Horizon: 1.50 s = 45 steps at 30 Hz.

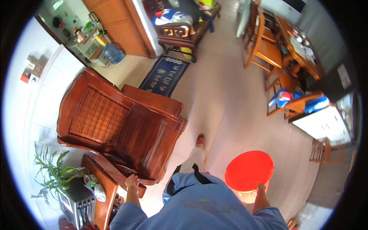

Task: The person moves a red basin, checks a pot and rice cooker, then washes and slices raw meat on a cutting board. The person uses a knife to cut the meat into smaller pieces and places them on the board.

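My right hand point(261, 188) is closed round the near rim of a red bucket point(249, 168), which hangs or stands at my right side; its inside looks plain red. My left hand point(132, 181) is held out at my left, fingers loosely apart with nothing in them. Right by it is the front end of the arm of a dark red wooden armchair point(143, 140); whether the two touch I cannot tell. One foot in a reddish shoe point(200, 140) is stretched forward on the tiled floor.
A wooden side table point(105, 199) with a green plant point(55, 172) stands at the left. Ahead lie a blue doormat point(165, 75) and a carved wooden bench point(180, 36) with clothes. On the right are wooden chairs point(264, 48), a dining table point(295, 46) and a white cabinet point(326, 126).
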Tool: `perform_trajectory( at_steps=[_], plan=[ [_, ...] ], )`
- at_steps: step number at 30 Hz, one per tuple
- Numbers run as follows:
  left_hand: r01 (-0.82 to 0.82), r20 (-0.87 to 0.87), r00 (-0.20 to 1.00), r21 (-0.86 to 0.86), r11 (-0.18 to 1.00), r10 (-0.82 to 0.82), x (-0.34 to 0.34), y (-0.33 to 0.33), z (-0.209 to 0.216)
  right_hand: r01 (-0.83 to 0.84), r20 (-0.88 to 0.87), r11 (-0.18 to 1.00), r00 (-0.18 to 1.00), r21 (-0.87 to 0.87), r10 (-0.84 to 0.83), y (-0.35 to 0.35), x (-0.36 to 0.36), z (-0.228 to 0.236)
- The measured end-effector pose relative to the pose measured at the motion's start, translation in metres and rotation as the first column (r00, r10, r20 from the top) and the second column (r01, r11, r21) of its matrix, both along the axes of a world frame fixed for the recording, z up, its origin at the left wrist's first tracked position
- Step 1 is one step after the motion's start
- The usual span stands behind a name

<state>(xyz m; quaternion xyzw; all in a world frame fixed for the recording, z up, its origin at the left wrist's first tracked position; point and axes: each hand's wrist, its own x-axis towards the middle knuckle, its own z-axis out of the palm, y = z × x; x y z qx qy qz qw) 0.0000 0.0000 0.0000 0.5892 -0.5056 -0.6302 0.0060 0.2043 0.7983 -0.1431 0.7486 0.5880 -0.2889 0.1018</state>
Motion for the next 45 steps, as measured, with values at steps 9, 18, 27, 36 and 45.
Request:
perform_trajectory(
  at_steps=[9,18,27,36,45],
  plan=[
    [0.336,-0.463,0.856,0.158,0.928,-0.231,-0.348,0.2,0.085,0.02,-0.564,0.99,0.82,-0.141,-0.097,-0.002,-0.405,0.164],
    [0.728,-0.843,-0.48,-0.537,0.426,-0.243,-0.589,0.308,0.397,-0.274,-0.699,0.868,0.707,-0.413,-0.109,-0.051,-0.738,0.214],
    [0.571,-0.669,-0.739,-0.684,0.453,-0.079,-0.68,0.275,0.478,-0.641,-0.741,0.615,0.658,-0.46,0.133,-0.178,-1.02,0.24],
    [0.445,-0.529,-0.843,-0.787,0.427,-0.095,-0.793,0.141,0.482,-0.83,-0.855,0.416,0.481,-0.371,0.196,-0.402,-1.218,0.245],
    [0.446,-0.514,-0.822,-0.849,0.282,-0.245,-0.922,0.003,0.463,-0.879,-0.827,0.241,0.471,-0.411,0.307,-0.58,-1.337,0.293]
  ],
)
